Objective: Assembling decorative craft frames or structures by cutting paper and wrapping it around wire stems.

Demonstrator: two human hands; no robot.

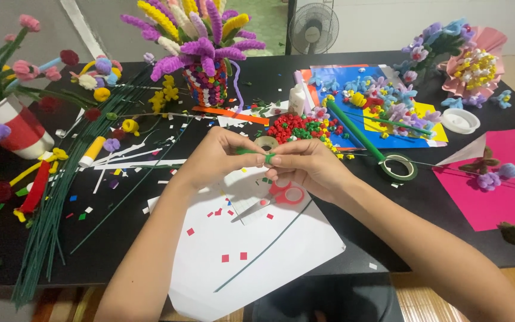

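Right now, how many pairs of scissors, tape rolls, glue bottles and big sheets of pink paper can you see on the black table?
Scissors, red-handled, under the hands: 1
Tape rolls: 2, a green one and a small pale one
Glue bottle, white: 1
Pink paper sheet: 1
Total: 5

Little here counts as packaging. A small white glue bottle (pixel 297 97) stands upright on the black bench (pixel 120 250), just right of the pipe-cleaner vase, its label too small to make out. On the left lies a glue stick (pixel 92 151), a white tube with a yellow end, tilted among the green stems. A round white container (pixel 460 120), perhaps a lid or shallow tub, sits at far right. No signs or screens.
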